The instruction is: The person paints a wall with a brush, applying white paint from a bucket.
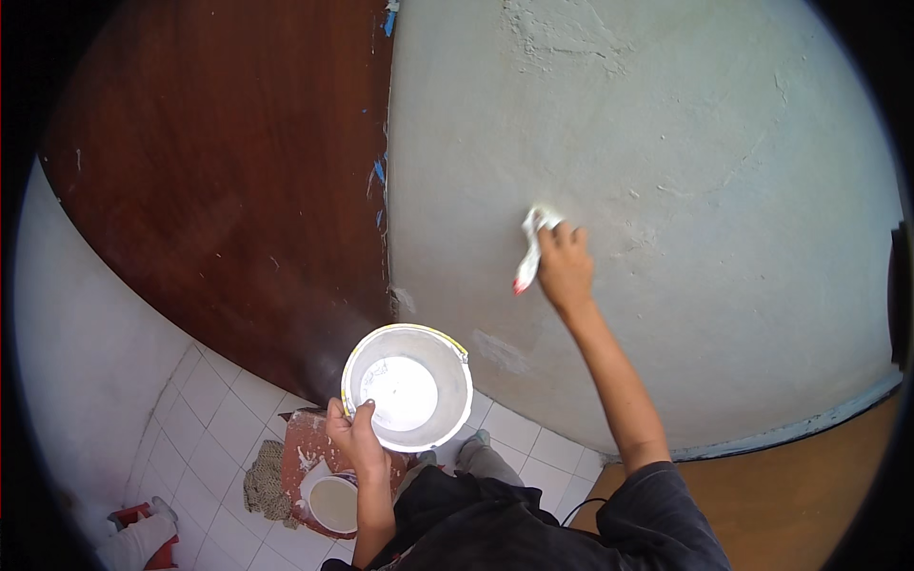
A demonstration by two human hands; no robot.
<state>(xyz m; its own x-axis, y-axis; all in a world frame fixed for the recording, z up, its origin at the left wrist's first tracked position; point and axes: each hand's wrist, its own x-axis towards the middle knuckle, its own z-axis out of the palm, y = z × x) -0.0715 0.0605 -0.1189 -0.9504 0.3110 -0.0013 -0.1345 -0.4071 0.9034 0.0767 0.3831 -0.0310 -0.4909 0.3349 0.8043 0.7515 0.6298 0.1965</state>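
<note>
My right hand point(566, 267) is raised against a pale grey plastered wall point(685, 181) and grips a paintbrush point(529, 249) with a white-coated head and a red-tipped handle; the bristles touch the wall. My left hand point(356, 440) holds a white bucket point(407, 387) by its rim, low and in front of my body. White paint lies in the bucket's bottom. The bucket is level and its open top faces me.
A dark brown wooden door point(219, 181) stands left of the wall, with bits of blue tape point(379, 171) along its edge. Below are white floor tiles point(209, 419), a paint-stained red stool point(309, 447), a small round lid point(333, 502), a crumpled rag point(267, 481) and an orange-brown surface point(809, 485) at lower right.
</note>
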